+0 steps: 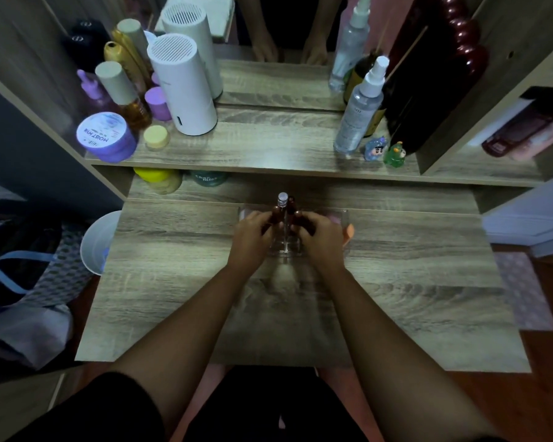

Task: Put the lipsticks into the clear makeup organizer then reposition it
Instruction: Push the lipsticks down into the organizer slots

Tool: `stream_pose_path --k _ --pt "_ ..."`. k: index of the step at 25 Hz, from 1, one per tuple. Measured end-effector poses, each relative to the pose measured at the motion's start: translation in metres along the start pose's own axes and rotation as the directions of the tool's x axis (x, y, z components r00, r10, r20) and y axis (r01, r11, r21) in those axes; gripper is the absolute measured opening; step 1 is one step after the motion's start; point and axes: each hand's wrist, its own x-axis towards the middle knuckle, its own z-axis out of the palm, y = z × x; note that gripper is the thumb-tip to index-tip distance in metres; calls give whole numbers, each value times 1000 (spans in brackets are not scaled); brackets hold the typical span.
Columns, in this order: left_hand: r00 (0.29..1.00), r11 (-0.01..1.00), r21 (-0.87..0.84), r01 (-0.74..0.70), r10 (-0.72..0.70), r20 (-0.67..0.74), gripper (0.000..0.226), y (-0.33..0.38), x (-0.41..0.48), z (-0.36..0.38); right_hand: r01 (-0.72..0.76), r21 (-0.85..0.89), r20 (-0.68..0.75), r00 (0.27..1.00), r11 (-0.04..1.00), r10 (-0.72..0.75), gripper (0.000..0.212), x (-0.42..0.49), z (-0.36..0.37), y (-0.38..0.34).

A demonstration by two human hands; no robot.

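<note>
Your clear makeup organizer [286, 247] sits on the wooden desk [396, 282], toward the far middle of the top, straight ahead at twelve o'clock from your body. Dark lipsticks [276, 215] stand upright in it, with a clear-capped tube [283, 199] rising at the back between them. Your left hand [253, 232] closes its fingers around a dark lipstick on the organizer's nine o'clock side. Your right hand [321, 234] curls around another dark lipstick [297, 218] at three o'clock; how tightly it pinches is hard to tell. The two hands nearly meet over the organizer. Just past your right hand, at three o'clock, an orange item [348, 234] shows at the organizer's edge.

On the shelf beyond, at eleven o'clock, stands a white cylinder [186, 90] beside a purple jar [106, 135]; at one o'clock a spray bottle [361, 106] and two small figurines [385, 151].
</note>
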Motion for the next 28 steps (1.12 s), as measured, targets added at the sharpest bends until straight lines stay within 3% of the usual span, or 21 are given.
stream_pose_path --k 2,9,28 --pt "1000 996 85 -20 20 10 17 0 1 4 1 -2 6 1000 1000 -1 35 1 0 0" --pt "999 994 107 15 -11 -36 18 4 -4 11 15 1 -8 1000 1000 -15 33 -2 -1 0" --pt "995 993 62 100 -98 -29 18 4 -2 7 -18 -5 -21 1000 1000 18 42 -3 -6 -4"
